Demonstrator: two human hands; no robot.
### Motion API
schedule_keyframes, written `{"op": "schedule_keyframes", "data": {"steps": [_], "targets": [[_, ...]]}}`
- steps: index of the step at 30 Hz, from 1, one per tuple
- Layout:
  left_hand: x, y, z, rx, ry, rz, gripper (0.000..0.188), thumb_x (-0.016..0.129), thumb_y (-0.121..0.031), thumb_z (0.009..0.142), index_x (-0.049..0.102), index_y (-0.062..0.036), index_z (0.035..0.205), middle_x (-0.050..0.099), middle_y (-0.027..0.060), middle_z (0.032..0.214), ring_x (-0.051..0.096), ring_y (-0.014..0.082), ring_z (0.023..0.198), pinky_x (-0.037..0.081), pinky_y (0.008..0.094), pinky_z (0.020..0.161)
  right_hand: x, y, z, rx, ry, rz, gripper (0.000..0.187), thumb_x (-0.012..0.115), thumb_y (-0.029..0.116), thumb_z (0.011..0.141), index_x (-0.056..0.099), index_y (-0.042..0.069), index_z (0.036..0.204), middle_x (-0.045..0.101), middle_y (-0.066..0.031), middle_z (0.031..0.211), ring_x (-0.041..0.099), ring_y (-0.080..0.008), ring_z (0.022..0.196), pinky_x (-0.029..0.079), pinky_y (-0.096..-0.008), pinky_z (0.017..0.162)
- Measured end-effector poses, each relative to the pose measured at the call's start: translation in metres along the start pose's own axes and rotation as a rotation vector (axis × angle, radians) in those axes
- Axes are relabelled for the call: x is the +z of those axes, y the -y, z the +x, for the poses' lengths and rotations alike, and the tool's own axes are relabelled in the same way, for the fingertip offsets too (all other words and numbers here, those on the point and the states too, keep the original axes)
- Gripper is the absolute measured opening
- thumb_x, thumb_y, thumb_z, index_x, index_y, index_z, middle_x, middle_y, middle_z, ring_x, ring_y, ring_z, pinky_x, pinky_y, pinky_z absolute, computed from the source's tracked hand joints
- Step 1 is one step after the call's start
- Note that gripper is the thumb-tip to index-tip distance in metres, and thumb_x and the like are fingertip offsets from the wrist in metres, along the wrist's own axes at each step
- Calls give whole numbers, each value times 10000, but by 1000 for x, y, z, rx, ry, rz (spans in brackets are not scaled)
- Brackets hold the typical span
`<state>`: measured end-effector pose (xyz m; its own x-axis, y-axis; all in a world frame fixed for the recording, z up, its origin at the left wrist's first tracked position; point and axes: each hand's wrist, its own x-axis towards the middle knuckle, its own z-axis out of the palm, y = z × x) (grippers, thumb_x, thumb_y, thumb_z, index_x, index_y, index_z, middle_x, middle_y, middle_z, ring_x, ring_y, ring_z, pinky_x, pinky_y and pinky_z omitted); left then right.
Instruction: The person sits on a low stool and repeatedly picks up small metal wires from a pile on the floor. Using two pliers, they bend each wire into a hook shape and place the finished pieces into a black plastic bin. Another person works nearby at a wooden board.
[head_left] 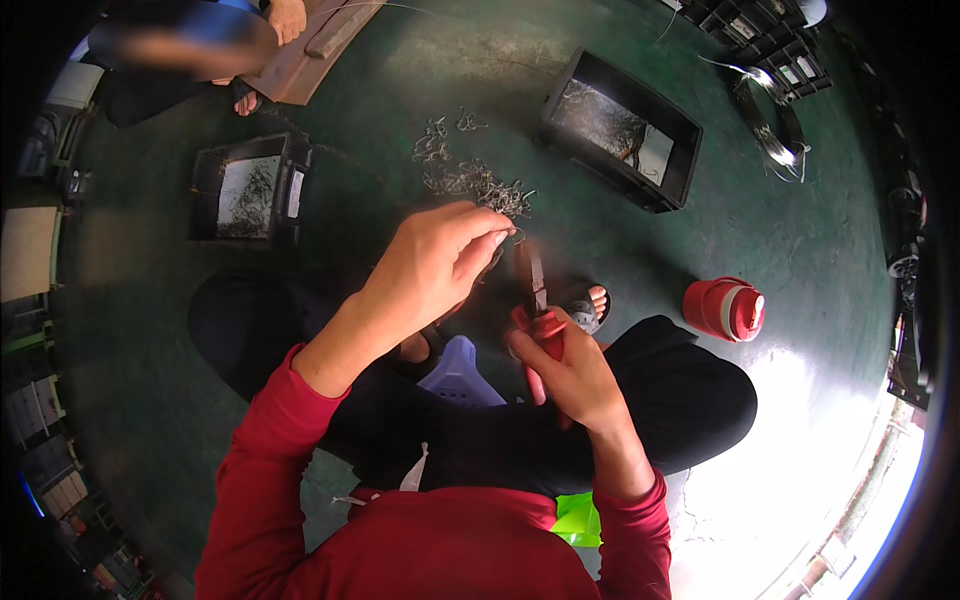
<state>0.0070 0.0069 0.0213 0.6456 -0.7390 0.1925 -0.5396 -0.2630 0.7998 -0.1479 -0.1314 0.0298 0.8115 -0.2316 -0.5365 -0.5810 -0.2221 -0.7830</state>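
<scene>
My left hand (436,262) is raised over my lap, its fingertips pinched on a small bent piece of wire (516,236). My right hand (572,372) is closed round the red handles of a pair of pliers (533,300), whose dark jaws point up and meet the wire at my left fingertips. A pile of small bent wire pieces (470,178) lies on the green floor just beyond my hands. I sit on a low pale plastic stool (458,374) in dark trousers and red sleeves.
A black crate (620,130) with wire in it stands at the upper right, another black crate (245,188) at the left. A red jug (724,308) sits right of my knee. Coiled wire (775,115) lies far right. Another person's foot (286,17) rests by a board at the top.
</scene>
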Motion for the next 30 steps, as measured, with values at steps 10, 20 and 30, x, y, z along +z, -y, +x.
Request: {"op": "schedule_keyframes", "data": {"steps": [10, 20, 30], "targets": [[-2, -6, -3, -446, 149, -441, 189, 516, -101, 961, 640, 19, 1038, 602, 46, 653, 520, 64, 509, 417, 215, 475, 4, -15, 8, -58, -144, -165, 335, 674, 251, 870, 546, -9, 1038, 653, -223, 891, 648, -387, 870, 502, -440, 737], [0, -3, -1, -673, 212, -800, 253, 491, -109, 979, 631, 40, 1128, 558, 26, 606, 472, 54, 465, 385, 210, 431, -2, -15, 10, -189, -327, -532, 310, 662, 79, 799, 487, 24, 1049, 601, -189, 943, 616, -403, 866, 501, -471, 726], [3, 0, -1, -723, 181, -923, 262, 490, -144, 979, 652, 16, 1109, 535, 12, 594, 421, 51, 449, 344, 212, 415, -3, -21, 14, -267, -417, -698, 428, 724, 69, 699, 490, 33, 1054, 566, -159, 984, 582, -370, 964, 489, -464, 772]]}}
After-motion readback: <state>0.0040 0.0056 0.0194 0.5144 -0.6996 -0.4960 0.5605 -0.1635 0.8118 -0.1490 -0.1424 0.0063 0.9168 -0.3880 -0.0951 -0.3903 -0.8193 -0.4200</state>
